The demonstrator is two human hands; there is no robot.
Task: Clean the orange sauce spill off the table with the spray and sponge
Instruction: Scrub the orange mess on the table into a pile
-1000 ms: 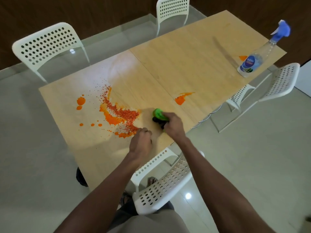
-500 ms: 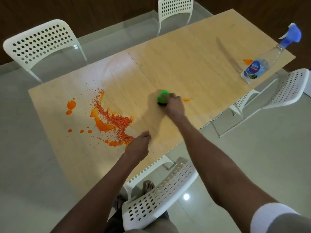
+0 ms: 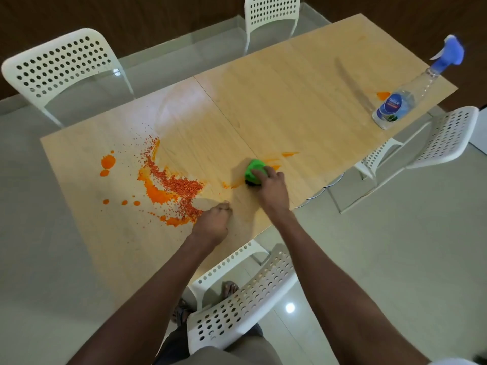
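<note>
Four white chairs (image 3: pixel 66 67), one table (image 3: pixel 290 101), one spray bottle (image 3: pixel 400 104), one green sponge (image 3: pixel 253 172), two hands (image 3: pixel 213 222).

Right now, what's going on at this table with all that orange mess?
A person is wiping up spilled orange sauce. The right hand grips a green sponge on the wooden table, amid thin orange streaks. The left hand rests curled beside the big spill, which is mostly uncleaned. The spray bottle stands untouched at the far right corner.

Both forearms reached forward, bare. The right hand (image 3: pixel 266 180) lay palm down with its fingers (image 3: pixel 274 173) curled in a grip. The left hand (image 3: pixel 212 219) was a loose fist, knuckles down.
</note>
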